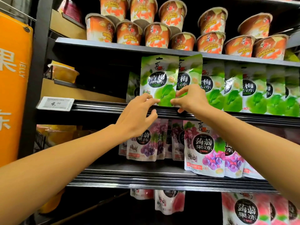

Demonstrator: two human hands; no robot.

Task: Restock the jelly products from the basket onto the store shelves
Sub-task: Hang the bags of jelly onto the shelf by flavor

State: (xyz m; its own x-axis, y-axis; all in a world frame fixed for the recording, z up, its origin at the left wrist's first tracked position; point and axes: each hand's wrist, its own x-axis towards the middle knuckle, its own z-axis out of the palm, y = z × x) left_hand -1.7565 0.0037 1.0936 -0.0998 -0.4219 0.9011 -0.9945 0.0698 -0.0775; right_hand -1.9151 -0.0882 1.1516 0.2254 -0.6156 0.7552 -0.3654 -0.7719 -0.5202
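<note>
I have both hands at the front rail of the middle shelf [100,105], setting a green plum jelly pouch [159,80] upright at the left end of the green row [253,90]. My left hand [138,114] has its fingers spread, tips touching the pouch's lower left corner. My right hand [190,99] also has its fingers apart, resting on the lower right edge, thumb hanging over the rail. Neither hand looks wrapped round the pouch, so I judge it is standing on the shelf and only being steadied.

The restock looks well along. The green row is full to the right, and the orange jelly cups [155,35] above and the purple grape pouches [204,146] below are stocked. A dark gap remains left of this pouch, above the price tag [55,103]. The basket is out of view, so I cannot tell how much stock is left
</note>
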